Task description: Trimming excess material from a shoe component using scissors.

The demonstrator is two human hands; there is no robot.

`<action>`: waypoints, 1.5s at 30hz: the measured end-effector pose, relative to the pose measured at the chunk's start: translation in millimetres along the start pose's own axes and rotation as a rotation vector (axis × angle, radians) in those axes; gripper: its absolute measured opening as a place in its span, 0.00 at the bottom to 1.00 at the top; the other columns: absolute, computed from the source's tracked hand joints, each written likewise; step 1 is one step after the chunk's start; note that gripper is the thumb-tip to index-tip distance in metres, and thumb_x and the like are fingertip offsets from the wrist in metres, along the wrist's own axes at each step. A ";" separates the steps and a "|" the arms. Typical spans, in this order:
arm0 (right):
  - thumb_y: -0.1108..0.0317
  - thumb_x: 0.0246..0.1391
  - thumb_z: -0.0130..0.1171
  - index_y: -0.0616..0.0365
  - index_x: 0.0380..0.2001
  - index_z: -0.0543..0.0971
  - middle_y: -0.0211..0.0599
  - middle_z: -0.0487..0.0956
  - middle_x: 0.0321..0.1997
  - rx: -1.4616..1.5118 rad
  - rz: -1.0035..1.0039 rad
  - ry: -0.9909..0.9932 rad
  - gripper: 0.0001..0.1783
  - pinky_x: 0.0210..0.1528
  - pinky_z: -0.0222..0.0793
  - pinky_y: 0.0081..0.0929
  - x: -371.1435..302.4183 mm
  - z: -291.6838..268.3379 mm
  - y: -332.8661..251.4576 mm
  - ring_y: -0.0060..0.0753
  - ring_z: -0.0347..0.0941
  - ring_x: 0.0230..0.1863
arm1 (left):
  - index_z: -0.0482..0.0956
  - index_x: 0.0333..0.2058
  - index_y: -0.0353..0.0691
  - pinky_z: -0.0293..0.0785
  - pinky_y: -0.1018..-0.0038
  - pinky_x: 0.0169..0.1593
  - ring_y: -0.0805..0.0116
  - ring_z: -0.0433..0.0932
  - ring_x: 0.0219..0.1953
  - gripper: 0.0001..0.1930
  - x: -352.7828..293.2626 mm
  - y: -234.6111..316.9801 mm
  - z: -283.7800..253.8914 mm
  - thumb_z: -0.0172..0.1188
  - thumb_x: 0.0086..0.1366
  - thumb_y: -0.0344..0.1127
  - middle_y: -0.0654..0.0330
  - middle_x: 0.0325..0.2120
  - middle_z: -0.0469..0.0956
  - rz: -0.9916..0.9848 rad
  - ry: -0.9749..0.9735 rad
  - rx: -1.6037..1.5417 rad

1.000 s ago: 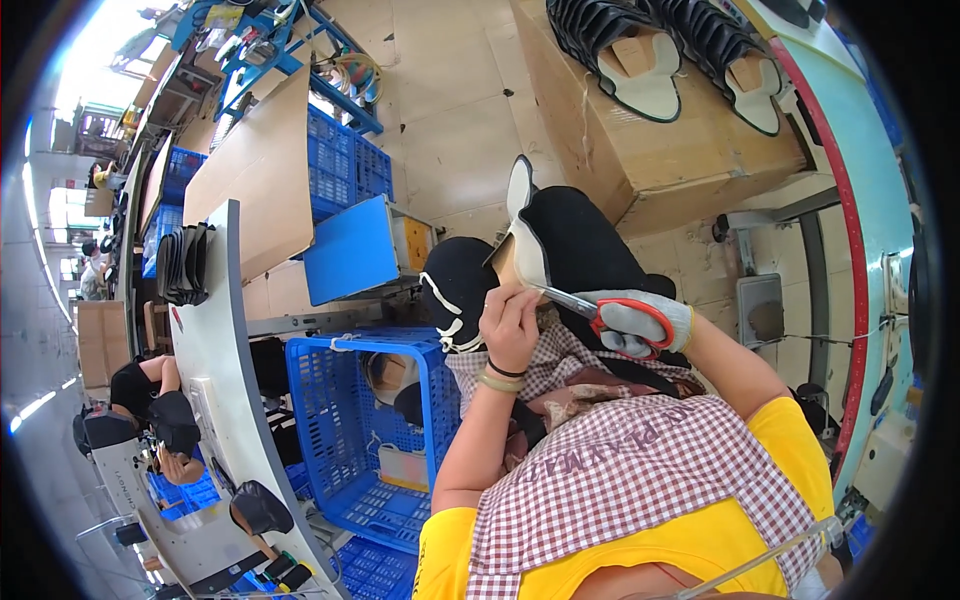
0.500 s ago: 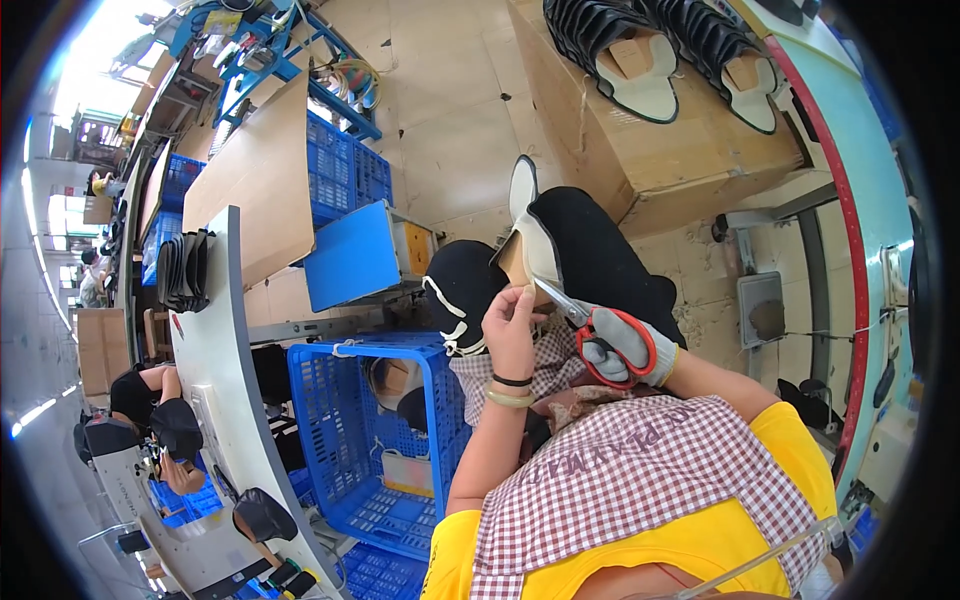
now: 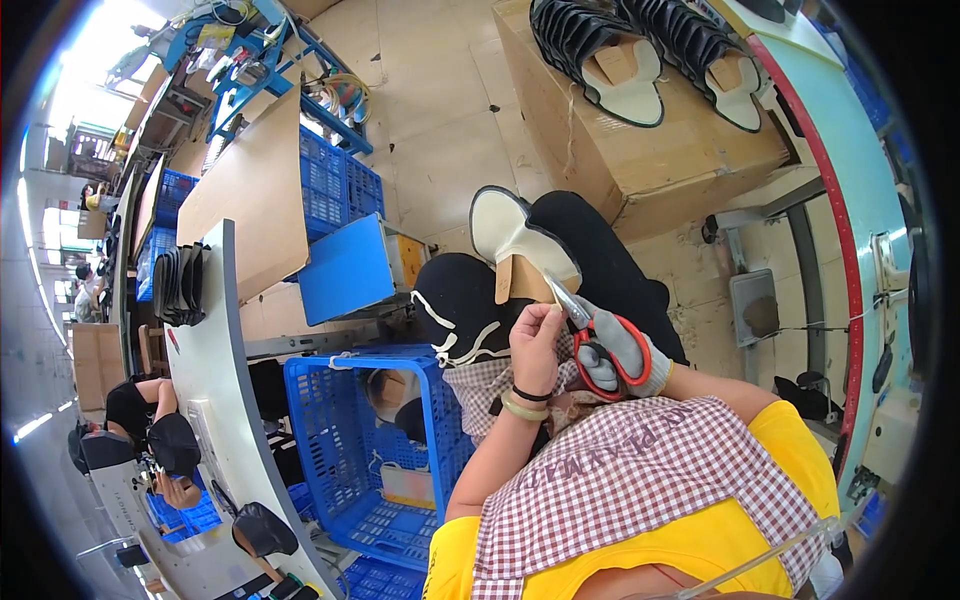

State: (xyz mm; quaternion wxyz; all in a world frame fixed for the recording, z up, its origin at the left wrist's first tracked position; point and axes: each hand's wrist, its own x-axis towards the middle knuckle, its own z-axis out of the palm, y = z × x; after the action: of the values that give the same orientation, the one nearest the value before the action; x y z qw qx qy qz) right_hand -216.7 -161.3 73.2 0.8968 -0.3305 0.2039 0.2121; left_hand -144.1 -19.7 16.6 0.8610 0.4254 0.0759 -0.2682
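A cream-lined shoe upper with a dark edge and a tan stiff insert lies over my dark-clad knees. At its near edge, my bare left hand pinches the piece between thumb and fingers; the exact spot is partly hidden. My right hand, in a grey-white glove, is closed round the red handles of a pair of scissors. The blades point up and left, their tips against the upper's near right edge, just beside my left fingertips.
Left of my legs stands a blue plastic crate with shoe pieces inside. Stacked black uppers sit on a cardboard box ahead right. A white table runs along the left, where another person works. A red-edged bench borders the right.
The shoe upper has turned so its cream inner side and tan insert face up more fully. My left hand has shifted slightly right and down, nearer the scissors, which stay almost in place.
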 end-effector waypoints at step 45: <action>0.53 0.65 0.42 0.44 0.67 0.53 0.23 0.67 0.23 -0.357 0.133 0.150 0.30 0.16 0.54 0.11 -28.8 4.9 -25.0 0.11 0.56 0.15 | 0.68 0.34 0.36 0.71 0.63 0.37 0.53 0.75 0.35 0.05 -7.4 53.0 13.3 0.54 0.62 0.26 0.52 0.28 0.73 0.422 0.042 0.974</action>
State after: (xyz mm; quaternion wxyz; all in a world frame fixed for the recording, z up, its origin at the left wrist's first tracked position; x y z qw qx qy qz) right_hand -226.5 -182.3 103.9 0.7902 -0.4850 0.2508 0.2785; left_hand -123.7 -0.9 64.2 0.5973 0.7873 -0.1274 -0.0845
